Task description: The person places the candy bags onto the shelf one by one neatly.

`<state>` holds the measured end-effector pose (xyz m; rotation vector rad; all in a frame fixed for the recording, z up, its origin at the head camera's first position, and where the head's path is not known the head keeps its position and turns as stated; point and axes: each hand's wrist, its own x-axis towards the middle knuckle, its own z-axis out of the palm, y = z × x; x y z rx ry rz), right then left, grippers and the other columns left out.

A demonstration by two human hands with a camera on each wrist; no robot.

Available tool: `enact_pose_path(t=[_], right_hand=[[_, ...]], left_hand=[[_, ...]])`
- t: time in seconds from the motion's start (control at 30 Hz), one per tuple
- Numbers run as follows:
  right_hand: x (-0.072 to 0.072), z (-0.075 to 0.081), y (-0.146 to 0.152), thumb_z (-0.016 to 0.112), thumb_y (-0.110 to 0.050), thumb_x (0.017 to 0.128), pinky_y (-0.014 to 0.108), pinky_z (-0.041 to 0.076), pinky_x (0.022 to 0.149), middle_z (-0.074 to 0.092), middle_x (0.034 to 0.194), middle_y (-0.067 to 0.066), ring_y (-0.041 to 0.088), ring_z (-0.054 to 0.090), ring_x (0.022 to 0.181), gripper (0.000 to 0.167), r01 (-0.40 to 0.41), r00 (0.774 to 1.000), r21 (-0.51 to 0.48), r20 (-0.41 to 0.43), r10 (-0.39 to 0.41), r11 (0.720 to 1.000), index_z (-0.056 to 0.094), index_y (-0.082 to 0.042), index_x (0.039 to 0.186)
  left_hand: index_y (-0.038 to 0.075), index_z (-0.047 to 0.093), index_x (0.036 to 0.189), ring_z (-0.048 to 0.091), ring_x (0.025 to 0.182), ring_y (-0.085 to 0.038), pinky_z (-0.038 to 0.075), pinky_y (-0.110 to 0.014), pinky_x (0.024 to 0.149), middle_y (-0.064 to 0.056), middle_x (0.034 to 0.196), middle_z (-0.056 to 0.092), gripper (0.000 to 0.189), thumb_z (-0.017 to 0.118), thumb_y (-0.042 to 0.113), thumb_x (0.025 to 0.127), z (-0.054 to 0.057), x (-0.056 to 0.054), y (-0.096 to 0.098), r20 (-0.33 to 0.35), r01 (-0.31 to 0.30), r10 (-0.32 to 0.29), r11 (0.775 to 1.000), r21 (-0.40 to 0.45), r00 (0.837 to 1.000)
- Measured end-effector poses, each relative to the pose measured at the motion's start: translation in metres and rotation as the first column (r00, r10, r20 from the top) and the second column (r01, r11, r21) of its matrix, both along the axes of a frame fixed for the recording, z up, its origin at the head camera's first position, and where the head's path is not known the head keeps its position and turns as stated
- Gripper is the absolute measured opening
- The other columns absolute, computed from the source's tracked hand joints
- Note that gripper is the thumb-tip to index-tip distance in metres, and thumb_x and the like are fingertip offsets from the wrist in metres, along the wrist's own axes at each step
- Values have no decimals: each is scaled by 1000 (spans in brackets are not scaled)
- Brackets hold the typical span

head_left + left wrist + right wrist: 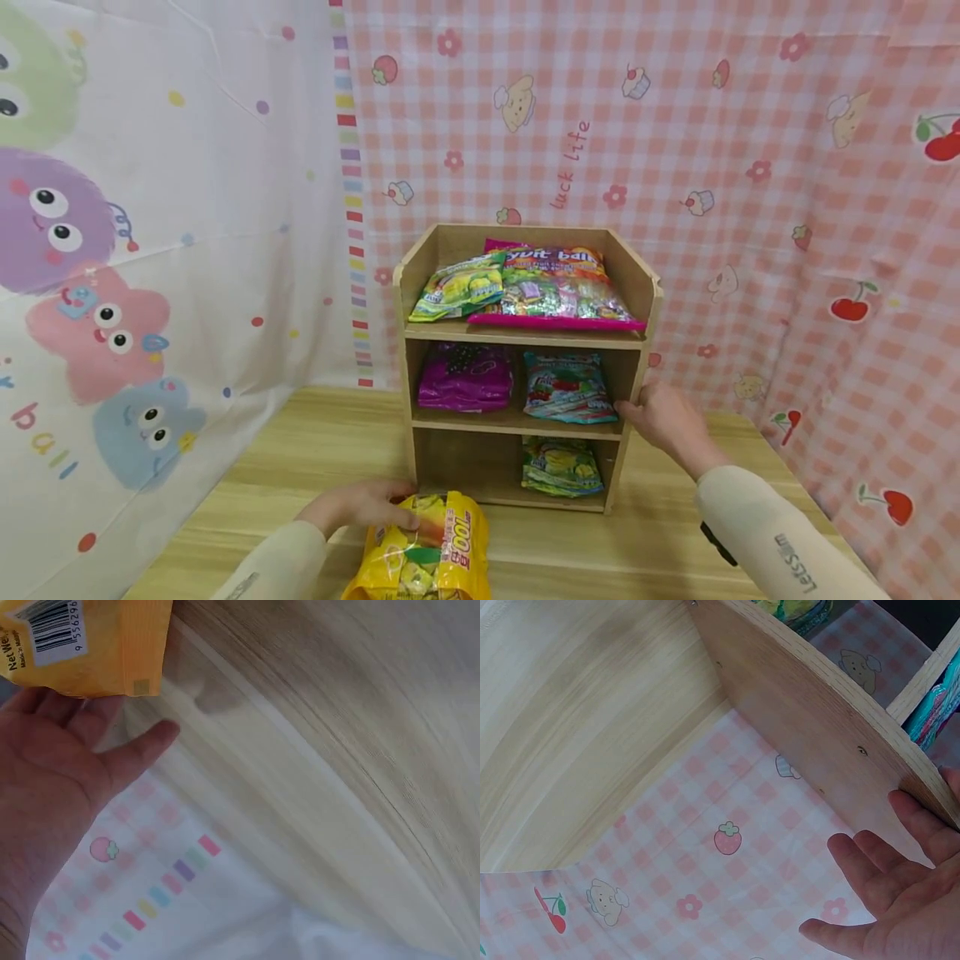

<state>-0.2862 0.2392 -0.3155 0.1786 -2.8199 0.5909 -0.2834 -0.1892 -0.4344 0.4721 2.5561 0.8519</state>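
A small wooden shelf point(517, 429) with three levels stands on the table. In front of its lower left corner lies a yellow candy bag point(468, 542) with "100" on it. My left hand point(367, 504) rests on this bag's upper left part; in the left wrist view its thumb is straight and apart, while the bag's edge hides the fingertips. My right hand point(667, 421) is at the shelf's right side panel point(795, 697), touching near the front edge. Its fingers point(855, 859) are spread and loosely straight, with the thumb mostly cut off in the right wrist view.
On the top level lie a large pink-edged candy bag point(558, 287) and a green-yellow bag point(465, 287). A purple bag point(467, 379) and a turquoise bag point(567, 387) share the middle level. Another green-yellow bag point(561, 467) sits at bottom right. Printed curtains point(675, 125) surround the table.
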Motion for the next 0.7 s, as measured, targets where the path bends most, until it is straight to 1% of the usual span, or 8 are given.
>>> enact_pose_path(t=[0.2, 0.3, 0.37, 0.43, 0.5, 0.6, 0.67, 0.7], right_hand=[[1, 1, 0, 63, -29, 94, 30, 33, 47, 44, 53, 0, 16, 41, 49, 42, 6, 1000, 14, -10, -6, 1000, 48, -11, 59], [0, 1, 0, 63, -29, 94, 30, 33, 47, 44, 54, 1, 16, 41, 49, 41, 6, 1000, 12, -9, -6, 1000, 49, -11, 59], [0, 1, 0, 63, -29, 94, 30, 33, 46, 43, 53, 0, 16, 40, 49, 42, 7, 1000, 10, -7, -7, 1000, 48, -11, 59], [0, 0, 0, 63, -29, 94, 29, 33, 46, 43, 53, 0, 15, 39, 48, 42, 8, 1000, 10, -5, -8, 1000, 47, -12, 58], [0, 0, 0, 63, -29, 94, 29, 32, 45, 42, 52, 0, 14, 39, 47, 44, 7, 1000, 9, -2, -7, 1000, 47, -12, 57], [0, -1, 0, 63, -29, 94, 29, 32, 45, 42, 53, 0, 14, 38, 47, 44, 3, 1000, 5, -1, -3, 1000, 46, -13, 56], [0, -1, -1, 63, -28, 94, 29, 32, 45, 42, 53, 0, 14, 38, 47, 44, 0, 1000, 4, -1, 0, 1000, 46, -13, 56], [-1, -1, -1, 63, -28, 94, 29, 32, 45, 42, 53, 0, 14, 38, 47, 44, 0, 1000, 4, -2, 0, 1000, 46, -13, 56]], left_hand=[[1, 58, 135, 44, 132, -43, 31, -60, 109, -20, 139, 54, 65, 79, 32, 82, -1, -6, 1, -19, 0, 0, 1000, -17, 1000], [4, 66, 122, 55, 118, -38, 39, -57, 103, -15, 124, 63, 50, 79, 31, 83, 0, -6, 3, -78, 31, -32, 999, -16, 996], [8, 70, 107, 61, 99, -29, 47, -50, 91, -7, 105, 68, 33, 79, 30, 84, 1, -6, 6, -134, 81, -80, 997, 1, 988], [10, 67, 88, 56, 77, -18, 49, -38, 73, 2, 82, 62, 19, 78, 26, 84, 3, -5, 10, -175, 131, -121, 990, 47, 977], [14, 61, 75, 45, 64, -10, 40, -28, 60, 8, 67, 50, 21, 79, 22, 84, 7, -5, 15, -221, 173, -150, 981, 87, 964], [17, 51, 68, 34, 58, -6, 30, -23, 55, 9, 60, 35, 33, 81, 19, 82, 15, -4, 23, -293, 197, -157, 974, 114, 943], [18, 51, 71, 34, 59, -4, 30, -23, 55, 10, 61, 34, 33, 82, 18, 81, 21, -2, 29, -368, 198, -150, 976, 96, 918], [18, 52, 72, 36, 61, -5, 31, -24, 56, 10, 63, 36, 32, 83, 17, 80, 24, -1, 32, -420, 200, -151, 977, 75, 895]])
